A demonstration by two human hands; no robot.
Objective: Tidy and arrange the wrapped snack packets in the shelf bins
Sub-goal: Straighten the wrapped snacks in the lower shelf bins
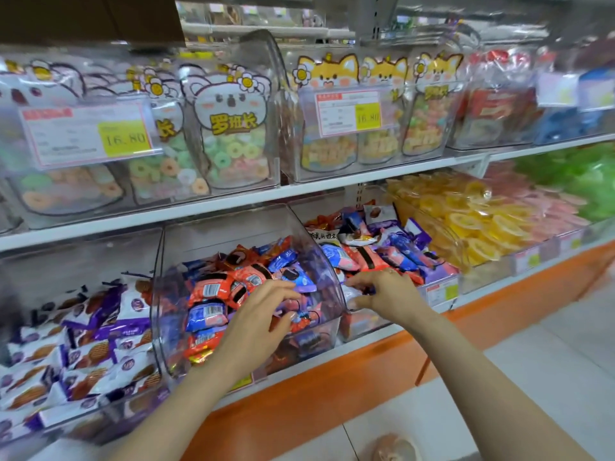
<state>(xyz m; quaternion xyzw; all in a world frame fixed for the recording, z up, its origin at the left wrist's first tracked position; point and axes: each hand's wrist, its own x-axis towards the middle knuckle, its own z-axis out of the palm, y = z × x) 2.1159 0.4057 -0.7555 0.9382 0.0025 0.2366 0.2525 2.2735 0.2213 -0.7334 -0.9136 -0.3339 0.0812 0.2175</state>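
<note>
The step in hand looks like sorting through the loose stock in two neighbouring bins at once. The left hand (pixel 263 314) reaches over the front lip of the clear, curved plastic middle bin (pixel 173 327) on the lower shelf with the orange front panel (pixel 332 387). Its fingers (pixel 283 287) are spread and lightly bent over the heap of red and blue wrapped snack packets (pixel 213 291), the thumb held apart, gripping nothing that I can see.

The right hand (pixel 389 291) is over the front edge of the clear bin to the right (pixel 362 322), which holds mixed red, blue and purple wrapped packets (pixel 376 257). Its fingers (pixel 362 281) curl down among them near the bin's left front corner (whether they pinch a packet I cannot tell).

Both heaps lie jumbled, so the tidying seems far from done. The next move probably calls for closing on single packets and laying them flat, faces up, without pushing any over the low front lips.
</note>
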